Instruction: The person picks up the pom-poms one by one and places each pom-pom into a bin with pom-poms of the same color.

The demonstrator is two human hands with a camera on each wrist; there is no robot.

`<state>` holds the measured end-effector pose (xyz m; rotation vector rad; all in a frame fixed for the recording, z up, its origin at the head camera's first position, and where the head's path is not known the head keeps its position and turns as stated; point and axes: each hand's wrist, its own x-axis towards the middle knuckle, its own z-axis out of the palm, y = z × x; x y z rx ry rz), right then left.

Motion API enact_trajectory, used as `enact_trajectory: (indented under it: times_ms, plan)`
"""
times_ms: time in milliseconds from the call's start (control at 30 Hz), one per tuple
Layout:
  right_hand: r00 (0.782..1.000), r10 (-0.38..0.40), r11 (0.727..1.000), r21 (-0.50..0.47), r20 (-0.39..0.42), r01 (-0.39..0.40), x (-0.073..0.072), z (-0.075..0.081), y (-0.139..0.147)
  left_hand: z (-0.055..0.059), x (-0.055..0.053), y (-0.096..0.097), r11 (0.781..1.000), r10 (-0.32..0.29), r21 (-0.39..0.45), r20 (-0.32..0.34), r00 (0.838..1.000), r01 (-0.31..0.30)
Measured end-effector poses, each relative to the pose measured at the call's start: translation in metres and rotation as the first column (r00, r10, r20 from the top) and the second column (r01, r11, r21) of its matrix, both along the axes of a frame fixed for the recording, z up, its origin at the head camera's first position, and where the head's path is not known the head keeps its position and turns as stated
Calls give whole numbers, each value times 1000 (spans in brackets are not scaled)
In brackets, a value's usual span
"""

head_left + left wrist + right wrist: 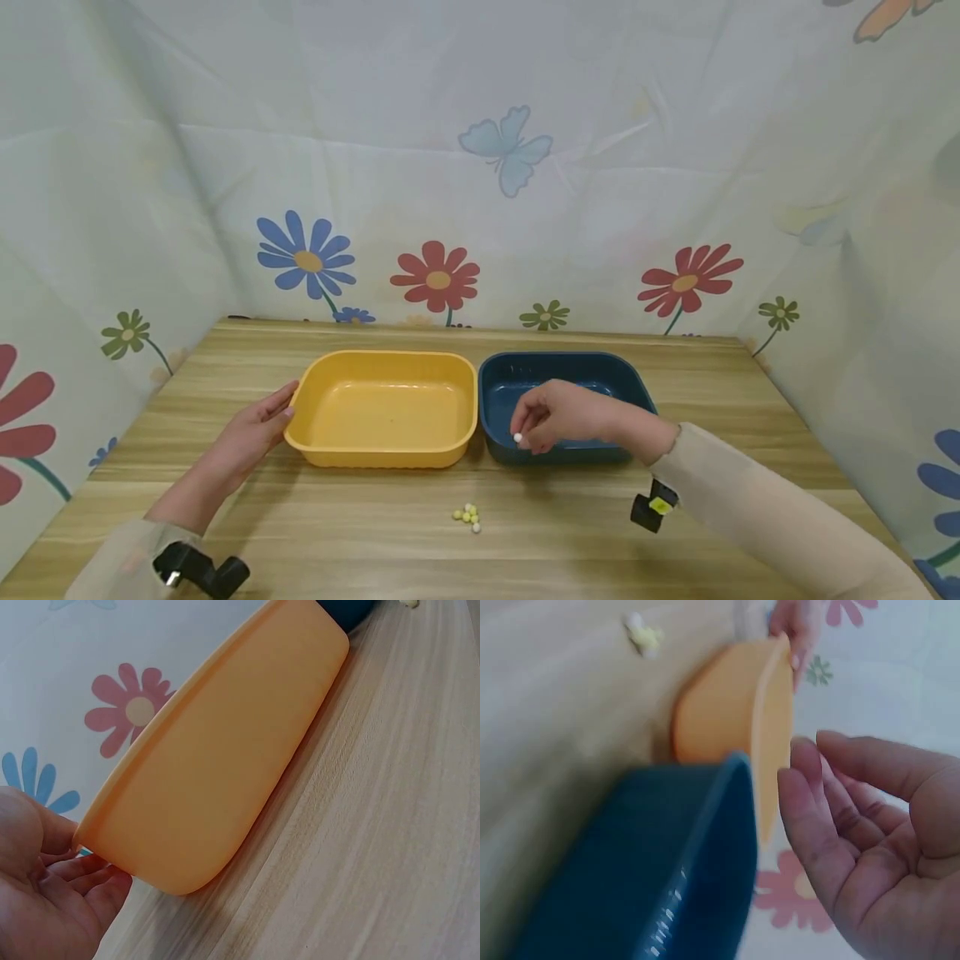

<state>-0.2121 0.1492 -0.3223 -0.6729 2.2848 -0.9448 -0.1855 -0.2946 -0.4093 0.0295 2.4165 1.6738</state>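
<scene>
A yellow plastic basin [382, 459] stands on the table to the left of a dark blue basin [570, 454]. My left hand [258, 429] grips the yellow basin's left rim, with thumb and fingers on either side of it in the left wrist view. Over the front left part of the blue basin, my right hand [558, 414] pinches a small white bead [518, 437] at its fingertips. From the right wrist that bead cannot be made out. Several small yellow and white beads [467, 516] lie together on the table in front of the basins.
The wood-grain table [360, 533] reaches back to a pale cloth backdrop [375, 183] printed with flowers and a butterfly. The basins stand side by side, their neighbouring rims nearly touching. A black wrist camera [201, 569] sits at the left sleeve, another camera [652, 506] at the right.
</scene>
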Motion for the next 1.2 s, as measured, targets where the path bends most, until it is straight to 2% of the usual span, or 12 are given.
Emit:
enact_trajectory:
  times_ms: [200,367,500,667,867,1067,1200]
  plan:
    - [998,70,997,-19,4,-70,-20,23,6,1,2,0,999,-1,-50,4,1000,1]
    - [994,102,995,-18,29,-102,-35,40,5,2,2,-1,999,-4,-40,-3,1000,4]
    - [994,102,995,-3,33,-102,-53,48,7,2,2,-2,999,-5,-42,-6,1000,5]
    - [989,140,990,15,39,-141,-77,50,13,1,1,-3,1000,-5,-24,-7,1000,4]
    - [982,160,982,85,100,-169,-100,42,21,0,0,-2,1000,-5,21,-8,1000,5]
    - [978,110,978,158,176,-138,-120,21,32,-1,-1,-1,999,-3,50,-11,1000,4]
    - [966,88,979,157,242,-129,-130,4,38,-1,-1,0,998,-2,58,-9,1000,3]
